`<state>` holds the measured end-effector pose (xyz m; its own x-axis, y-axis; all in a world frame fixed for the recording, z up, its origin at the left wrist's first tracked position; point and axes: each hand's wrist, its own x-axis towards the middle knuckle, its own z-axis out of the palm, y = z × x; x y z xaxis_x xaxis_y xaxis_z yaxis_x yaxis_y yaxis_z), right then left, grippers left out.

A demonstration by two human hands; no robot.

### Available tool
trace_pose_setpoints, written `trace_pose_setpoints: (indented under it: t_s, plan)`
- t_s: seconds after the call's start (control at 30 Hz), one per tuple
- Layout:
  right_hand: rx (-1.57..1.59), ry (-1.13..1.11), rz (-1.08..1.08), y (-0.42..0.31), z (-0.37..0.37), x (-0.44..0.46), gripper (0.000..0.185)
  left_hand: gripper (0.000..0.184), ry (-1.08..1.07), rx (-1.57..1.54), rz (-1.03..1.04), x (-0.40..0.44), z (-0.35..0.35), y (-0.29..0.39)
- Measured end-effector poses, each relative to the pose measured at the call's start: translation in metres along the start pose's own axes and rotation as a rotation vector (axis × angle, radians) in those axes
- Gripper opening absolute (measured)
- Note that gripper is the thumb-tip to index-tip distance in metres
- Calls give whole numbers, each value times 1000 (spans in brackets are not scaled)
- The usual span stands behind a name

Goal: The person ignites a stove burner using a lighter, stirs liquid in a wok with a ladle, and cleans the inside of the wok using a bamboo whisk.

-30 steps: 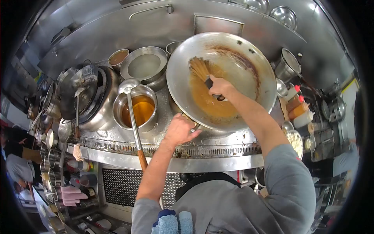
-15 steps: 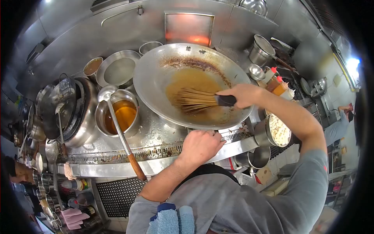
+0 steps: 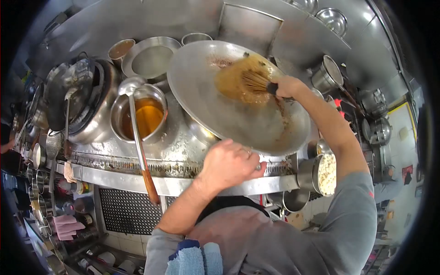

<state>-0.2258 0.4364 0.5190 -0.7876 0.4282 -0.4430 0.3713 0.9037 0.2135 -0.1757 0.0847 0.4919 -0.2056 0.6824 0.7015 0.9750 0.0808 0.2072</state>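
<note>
My right hand [image 3: 289, 87] is closed round the black grip of a bamboo wok brush [image 3: 255, 82]. Its bristles lie in cloudy brown liquid [image 3: 233, 85] at the far side of a large wok [image 3: 206, 105]. The wok is tilted away from me, its near rim raised. Brown residue marks the inside wall. At that near rim my left hand [image 3: 231, 162] is closed, with a short metal end poking out beside the fingers; it seems to grip the wok's handle, which is mostly hidden.
Left of the wok stands a pot [image 3: 117, 121] of amber liquid, with a wooden-handled ladle [image 3: 137, 133] across it. Behind are a basin [image 3: 151, 62] of cloudy water and a small container [image 3: 121, 49]. A pot [image 3: 308, 174] of pale pieces sits at right, stacked woks [image 3: 75, 101] at left.
The wok's near side has risen, and the liquid has run to the far side. My right hand has moved the brush away from me and upward in view. My left hand stays closed at the near rim.
</note>
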Motion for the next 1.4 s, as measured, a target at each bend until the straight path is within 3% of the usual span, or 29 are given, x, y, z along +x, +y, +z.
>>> trace_pose_setpoints:
  t_s: [0.07,0.13,0.23,0.4,0.53,0.63,0.73,0.87,0.97,1.03,1.1,1.17,1.27,1.4]
  plan:
    - [84,13,-59,-21,14,-26,56,33,36,-8,-4,1,3,1]
    - [68,125,-135,-2,57,-28,69,33,24,-12,-34,-1,2,1]
    - [83,42,-176,36,77,-63,83,33,57,-43,-30,-3,5,0]
    - [-157,-62,-11,52,20,-88,82,37,80,-13,-32,-8,13,0]
    - [-87,189,28,16,23,16,74,33,18,-11,-19,-7,8,-1]
    - [-12,196,-62,-3,32,-9,74,34,-11,-23,-38,-8,8,0]
    - [-14,126,-138,25,76,-27,79,34,35,-36,-30,-10,12,-1]
    - [-45,-35,-135,59,56,-99,84,34,-1,-43,-41,-12,10,-1]
    - [-112,40,-87,79,37,-76,84,34,-45,-46,-57,-20,9,-4]
    - [-104,205,-52,70,46,-16,79,34,-61,-27,-67,-23,7,-14]
    - [54,232,8,19,39,11,79,34,-92,-33,-64,-28,3,-22]
    - [144,260,-106,-2,61,38,80,32,-109,-30,-41,-27,-2,-30]
    - [184,178,-147,-36,67,3,82,29,-53,-43,-38,-28,-11,-40]
    - [78,24,-204,-18,55,-73,82,25,4,-14,-32,-19,-29,-52]
